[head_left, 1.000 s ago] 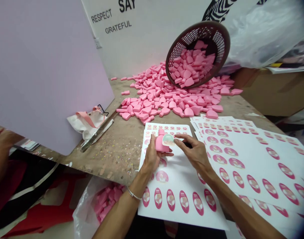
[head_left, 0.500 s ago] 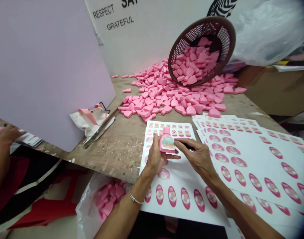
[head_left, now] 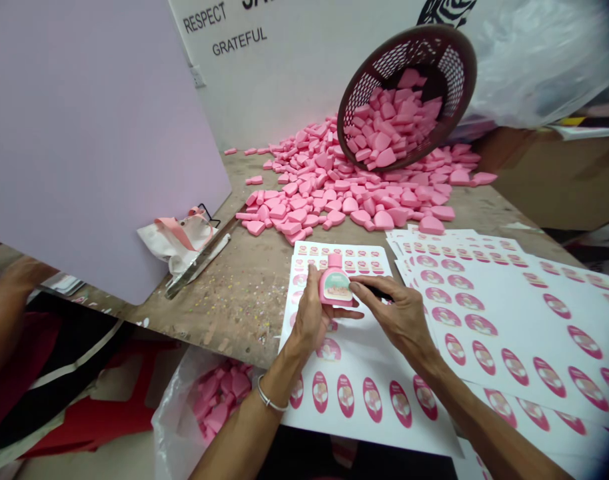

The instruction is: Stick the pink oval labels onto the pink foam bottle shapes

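My left hand (head_left: 309,313) grips the pink bottle (head_left: 334,263) upright, just above the top of the nearest label sheet (head_left: 354,353), close to the desk's (head_left: 204,320) front edge. The oval label (head_left: 337,287) sits on the bottle's face, and the fingertips (head_left: 357,285) of my right hand (head_left: 397,313) rest on its right edge in a narrow pinch. Something dark lies under those fingers, too hidden to name. To do this well, I'd keep the bottle dead still in my left hand and smooth from the label's middle outward, so it lies flat without creases or trapped air. Compared with the earlier frame, the bottle stands straighter instead of leaning, and the label sits squarely on its face rather than off to the right. Behind, the tipped basket (head_left: 464,67) and the pile of pink pieces (head_left: 334,193) lie toward the desk's back edge.
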Action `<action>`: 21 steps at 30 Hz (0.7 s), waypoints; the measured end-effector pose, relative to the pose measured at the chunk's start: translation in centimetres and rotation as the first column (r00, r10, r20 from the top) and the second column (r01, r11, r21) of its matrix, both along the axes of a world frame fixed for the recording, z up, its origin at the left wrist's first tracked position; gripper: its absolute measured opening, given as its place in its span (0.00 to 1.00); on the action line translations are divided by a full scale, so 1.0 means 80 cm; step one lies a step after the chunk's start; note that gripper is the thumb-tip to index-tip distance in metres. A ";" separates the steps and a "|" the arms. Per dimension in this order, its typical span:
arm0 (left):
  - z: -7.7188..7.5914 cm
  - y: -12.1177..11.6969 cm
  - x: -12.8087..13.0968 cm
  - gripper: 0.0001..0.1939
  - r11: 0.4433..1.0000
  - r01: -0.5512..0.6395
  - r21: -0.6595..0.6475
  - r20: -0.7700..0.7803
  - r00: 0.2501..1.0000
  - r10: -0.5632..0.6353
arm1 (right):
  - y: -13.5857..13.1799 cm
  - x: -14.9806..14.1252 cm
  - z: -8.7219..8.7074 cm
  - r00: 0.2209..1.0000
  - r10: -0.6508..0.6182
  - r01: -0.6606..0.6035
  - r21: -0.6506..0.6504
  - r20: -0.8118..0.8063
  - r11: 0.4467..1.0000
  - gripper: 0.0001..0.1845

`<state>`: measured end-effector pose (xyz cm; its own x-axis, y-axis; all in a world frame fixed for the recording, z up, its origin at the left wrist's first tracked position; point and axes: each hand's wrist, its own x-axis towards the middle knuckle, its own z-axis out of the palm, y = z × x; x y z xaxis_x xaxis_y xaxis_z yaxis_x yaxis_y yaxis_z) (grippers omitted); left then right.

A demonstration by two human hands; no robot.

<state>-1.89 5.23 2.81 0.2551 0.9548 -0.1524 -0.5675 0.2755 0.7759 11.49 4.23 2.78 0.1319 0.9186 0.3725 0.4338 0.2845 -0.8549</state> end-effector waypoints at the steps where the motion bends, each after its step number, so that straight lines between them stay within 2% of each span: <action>1: 0.000 0.000 -0.001 0.27 1.000 0.007 0.019 -0.013 1.000 -0.006 | 0.000 -0.001 0.000 1.000 -0.003 0.003 0.004 0.003 1.000 0.10; 4: -0.001 -0.002 -0.003 0.18 0.994 0.020 0.111 -0.079 0.997 -0.011 | -0.001 0.001 -0.002 0.999 -0.018 0.018 0.012 0.048 1.000 0.14; 8: -0.003 -0.007 -0.007 0.18 0.986 0.017 0.163 -0.135 0.991 0.005 | 0.002 0.010 -0.004 0.953 -0.141 0.142 0.016 0.267 0.990 0.23; 10: -0.001 -0.010 -0.007 0.18 0.986 0.039 0.164 -0.148 0.989 -0.015 | 0.007 0.014 -0.003 0.954 -0.182 0.193 -0.023 0.238 0.981 0.26; 11: 0.000 -0.013 -0.007 0.18 0.984 0.070 0.161 -0.155 0.987 -0.045 | 0.010 0.015 -0.002 0.972 -0.161 0.175 -0.069 0.169 0.982 0.29; 13: 0.004 -0.018 -0.006 0.19 0.977 0.156 0.142 -0.168 0.977 -0.132 | 0.017 0.013 0.000 0.998 -0.055 0.054 -0.166 -0.004 0.985 0.31; 15: 0.007 -0.022 -0.006 0.22 0.968 0.220 0.117 -0.164 0.966 -0.200 | 0.023 0.010 0.001 0.993 0.011 -0.036 -0.209 -0.120 0.977 0.32; 18: 0.008 -0.026 -0.007 0.19 0.975 0.200 0.101 -0.115 0.975 -0.188 | 0.021 0.010 -0.001 0.985 0.048 -0.087 -0.240 -0.166 0.967 0.32; 21: 0.005 -0.027 -0.010 0.16 0.985 0.147 0.087 -0.081 0.987 -0.140 | 0.009 0.018 -0.007 0.987 0.101 -0.133 -0.288 -0.123 0.948 0.34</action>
